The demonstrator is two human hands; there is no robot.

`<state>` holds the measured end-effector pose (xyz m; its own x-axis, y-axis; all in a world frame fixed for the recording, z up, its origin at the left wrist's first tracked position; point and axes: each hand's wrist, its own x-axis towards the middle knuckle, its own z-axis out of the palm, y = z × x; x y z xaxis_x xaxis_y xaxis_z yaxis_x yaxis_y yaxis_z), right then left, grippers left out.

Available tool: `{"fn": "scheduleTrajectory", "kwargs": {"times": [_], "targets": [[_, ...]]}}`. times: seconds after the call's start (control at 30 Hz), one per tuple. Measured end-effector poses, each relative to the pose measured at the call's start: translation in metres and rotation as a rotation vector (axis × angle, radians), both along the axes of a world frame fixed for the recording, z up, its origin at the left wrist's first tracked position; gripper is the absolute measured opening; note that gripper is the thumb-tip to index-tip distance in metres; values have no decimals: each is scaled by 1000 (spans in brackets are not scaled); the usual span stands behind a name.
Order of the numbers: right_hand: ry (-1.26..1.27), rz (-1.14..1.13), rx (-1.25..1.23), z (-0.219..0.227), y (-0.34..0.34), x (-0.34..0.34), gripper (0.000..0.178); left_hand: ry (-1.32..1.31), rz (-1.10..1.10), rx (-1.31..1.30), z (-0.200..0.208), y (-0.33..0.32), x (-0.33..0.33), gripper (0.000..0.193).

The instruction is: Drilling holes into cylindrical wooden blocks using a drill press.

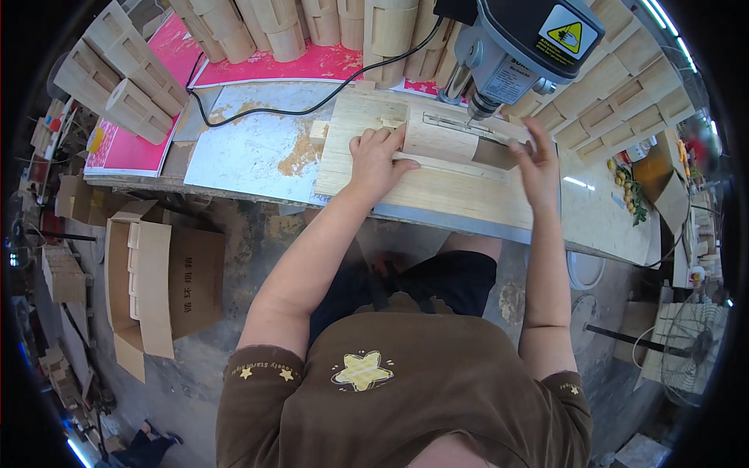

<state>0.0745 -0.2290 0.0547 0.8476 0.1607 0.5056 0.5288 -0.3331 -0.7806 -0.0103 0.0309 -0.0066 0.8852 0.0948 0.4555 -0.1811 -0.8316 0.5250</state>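
A pale, rounded wooden piece [441, 140] lies lengthwise in a wooden jig [351, 171] on the bench. My left hand [378, 162] holds its left end, with the fingertips against the end and the thumb along the front. Beyond the piece's right end, my right hand [540, 162] is raised with thumb and fingers apart, slightly blurred, and nothing shows in it. A thin metal strip [449, 123] runs along the top of the piece. Just above it hangs the chuck [483, 107] of a drill press [511, 66].
Stacked wooden cylinders [273, 27] line the bench's back over pink sheeting; more lean at left [140, 109] and right [632, 74]. A black cable [304, 111] crosses the bench. An open cardboard box [195, 281] stands on the floor at left, a fan [694, 351] at right.
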Motion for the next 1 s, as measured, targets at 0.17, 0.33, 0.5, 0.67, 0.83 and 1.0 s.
{"fn": "scheduleTrajectory", "kwargs": {"times": [0.17, 0.33, 0.5, 0.67, 0.83, 1.0], "targets": [[-231, -104, 124, 118, 8, 33, 37, 21, 27, 3, 3, 8, -8, 68], [-316, 69, -52, 177, 29, 83, 30, 73, -62, -62, 6, 1, 2, 65], [-192, -292, -269, 192, 37, 30, 29, 87, -55, -55, 6, 3, 0, 65], [-219, -328, -576, 171, 14, -27, 31, 80, -66, -75, 3, 3, 2, 64], [-320, -236, -166, 108, 30, -60, 19, 59, -44, -64, 3, 6, -1, 66], [-332, -233, -73, 65, 30, -57, 19, 62, -46, -64, 1, 3, 2, 67]]}}
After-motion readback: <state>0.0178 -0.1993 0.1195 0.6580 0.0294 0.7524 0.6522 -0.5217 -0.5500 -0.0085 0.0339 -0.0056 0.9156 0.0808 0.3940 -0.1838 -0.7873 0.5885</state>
